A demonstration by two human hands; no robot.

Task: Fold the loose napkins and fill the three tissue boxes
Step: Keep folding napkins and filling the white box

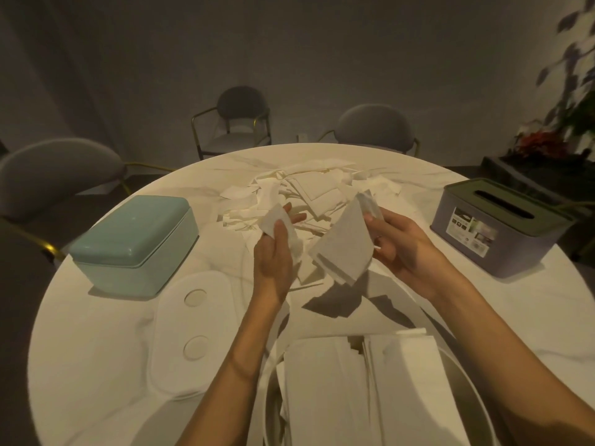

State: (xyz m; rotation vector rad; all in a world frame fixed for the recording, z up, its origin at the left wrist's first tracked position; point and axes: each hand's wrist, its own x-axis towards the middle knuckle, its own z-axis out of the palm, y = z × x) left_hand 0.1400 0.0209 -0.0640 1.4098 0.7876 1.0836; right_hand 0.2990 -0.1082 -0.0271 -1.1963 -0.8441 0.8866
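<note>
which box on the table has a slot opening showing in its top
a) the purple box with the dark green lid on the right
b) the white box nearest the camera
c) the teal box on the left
a: the purple box with the dark green lid at the right shows a long dark slot in its top, while the teal box at the left has a smooth closed lid.

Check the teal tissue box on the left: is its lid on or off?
On. The teal tissue box sits closed, its rounded lid seated flush on the base. How full it is cannot be told.
</note>
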